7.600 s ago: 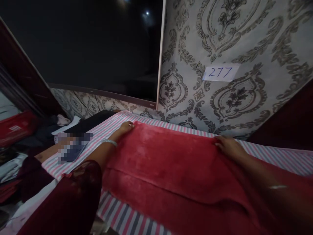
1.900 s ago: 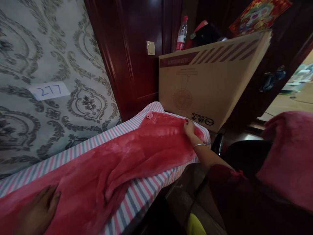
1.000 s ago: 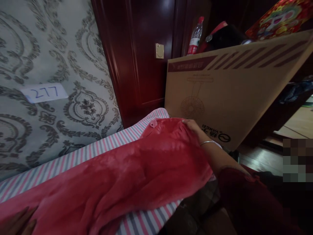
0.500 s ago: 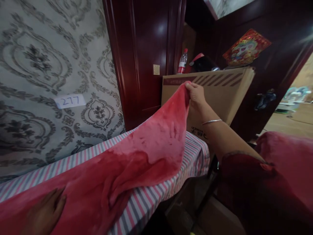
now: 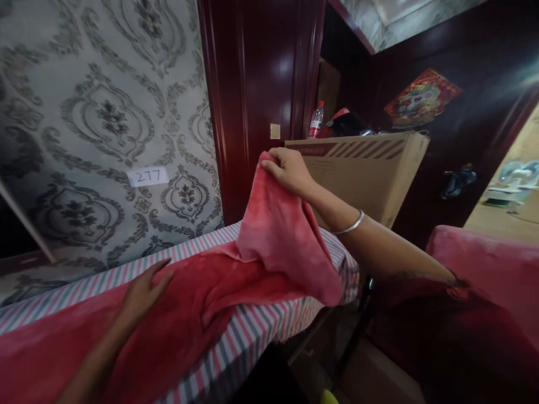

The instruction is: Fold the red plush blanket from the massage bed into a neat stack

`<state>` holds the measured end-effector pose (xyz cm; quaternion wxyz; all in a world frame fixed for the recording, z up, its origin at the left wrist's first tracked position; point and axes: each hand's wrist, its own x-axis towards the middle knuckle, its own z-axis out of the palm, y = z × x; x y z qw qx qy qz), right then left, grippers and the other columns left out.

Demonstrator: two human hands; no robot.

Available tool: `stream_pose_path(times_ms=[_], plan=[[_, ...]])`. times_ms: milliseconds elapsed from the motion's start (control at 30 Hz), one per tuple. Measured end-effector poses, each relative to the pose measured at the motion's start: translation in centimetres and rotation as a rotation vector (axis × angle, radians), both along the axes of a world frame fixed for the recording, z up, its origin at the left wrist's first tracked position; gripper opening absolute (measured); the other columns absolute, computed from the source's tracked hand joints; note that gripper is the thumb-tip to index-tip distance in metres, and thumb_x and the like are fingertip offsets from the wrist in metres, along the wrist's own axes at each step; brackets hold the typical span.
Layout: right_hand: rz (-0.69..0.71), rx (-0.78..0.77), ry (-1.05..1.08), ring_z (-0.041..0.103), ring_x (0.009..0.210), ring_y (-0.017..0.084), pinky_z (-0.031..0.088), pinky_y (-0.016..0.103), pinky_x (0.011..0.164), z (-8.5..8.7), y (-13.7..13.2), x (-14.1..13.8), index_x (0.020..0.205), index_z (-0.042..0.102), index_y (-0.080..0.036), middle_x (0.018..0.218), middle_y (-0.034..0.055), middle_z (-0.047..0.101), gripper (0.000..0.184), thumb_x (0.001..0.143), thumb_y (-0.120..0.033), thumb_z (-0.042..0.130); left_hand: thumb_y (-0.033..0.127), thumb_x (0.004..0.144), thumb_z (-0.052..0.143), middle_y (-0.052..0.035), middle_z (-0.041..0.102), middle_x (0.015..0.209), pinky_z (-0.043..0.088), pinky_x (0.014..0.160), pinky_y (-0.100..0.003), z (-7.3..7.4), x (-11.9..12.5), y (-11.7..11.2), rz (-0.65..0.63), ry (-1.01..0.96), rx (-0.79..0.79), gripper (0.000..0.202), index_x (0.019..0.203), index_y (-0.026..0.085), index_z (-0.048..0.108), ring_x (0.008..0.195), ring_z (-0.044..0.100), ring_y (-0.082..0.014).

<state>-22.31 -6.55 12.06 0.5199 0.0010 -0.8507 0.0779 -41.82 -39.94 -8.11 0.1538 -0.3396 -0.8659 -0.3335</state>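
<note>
A soft red plush cloth point(image 5: 181, 303) lies lengthwise over a table with a striped cover point(image 5: 252, 336). My right hand point(image 5: 290, 171), with a silver bangle at the wrist, pinches one corner of the cloth and holds it up. From there the raised end hangs in a fold, its paler pink side showing. My left hand point(image 5: 145, 292) is at the wall-side edge of the cloth, fingers stretched out and apart. Whether its palm touches the cloth I cannot tell.
Behind the table's far end stands a large cardboard box point(image 5: 349, 185). A plastic bottle point(image 5: 315, 120) with a red cap is behind it. On the patterned wall is a label point(image 5: 148, 176) reading 277. Pink plush point(image 5: 484, 269) covers something at right. A dark door point(image 5: 421, 163) stands behind.
My right hand has drawn the cloth's corner to the left, folding the end back. My left hand has moved forward and right along the cloth. The view has shifted slightly left.
</note>
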Motion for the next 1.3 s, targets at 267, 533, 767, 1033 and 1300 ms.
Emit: stream_pose_path(times_ms=[267,533,767,1033,1300], plan=[[0.154,-0.131,-0.020,0.041,0.064,0.013,0.029,0.028,0.064,-3.0,-4.1,0.1,0.067,0.048,-0.020,0.066,-0.0027,0.048,0.022,0.086,-0.025,0.059,0.054,0.081,0.066,-0.0118,0.063,0.131,0.045,0.106,-0.040,12.1,8.9,14.0,-0.806,-0.155,0.472,0.066,0.136,0.020,0.053,0.123,0.058,-0.0256],[0.237,-0.376,0.080,0.040,0.062,0.012,0.029,0.028,0.061,-6.0,-1.4,2.2,0.066,0.050,-0.019,0.063,-0.0036,0.045,0.031,0.088,-0.041,0.057,0.031,0.086,0.058,0.0022,0.056,0.071,0.042,0.067,-0.026,12.3,10.6,21.0,-0.710,-0.039,0.484,0.017,0.075,0.018,0.057,0.069,0.051,-0.0144],[0.114,-0.459,0.028,0.052,0.074,0.017,0.038,0.030,0.071,-10.9,0.7,4.8,0.082,0.060,-0.019,0.079,0.0007,0.059,0.028,0.078,-0.046,0.067,0.019,0.086,0.057,0.0032,0.046,0.063,0.039,0.069,-0.029,14.2,11.1,23.8,-0.587,0.241,0.410,0.028,0.063,0.021,0.041,0.066,0.046,-0.0152],[0.065,-0.566,-0.277,0.056,0.083,0.023,0.041,0.033,0.075,-21.2,0.7,6.7,0.076,0.062,-0.019,0.082,0.0044,0.063,0.020,0.074,-0.037,0.070,0.017,0.084,0.059,0.0026,0.048,0.064,0.039,0.071,-0.029,15.0,9.9,24.5,-0.565,0.300,0.409,0.027,0.063,0.021,0.042,0.069,0.048,-0.0158],[0.102,-0.762,-0.300,0.051,0.074,0.019,0.043,0.030,0.066,-28.1,-1.9,7.3,0.064,0.054,-0.021,0.077,0.0015,0.051,0.023,0.070,-0.037,0.069,0.021,0.083,0.061,0.0038,0.045,0.061,0.038,0.070,-0.029,14.7,6.7,23.4,-0.444,0.282,0.417,0.022,0.065,0.020,0.049,0.065,0.045,-0.0149]])
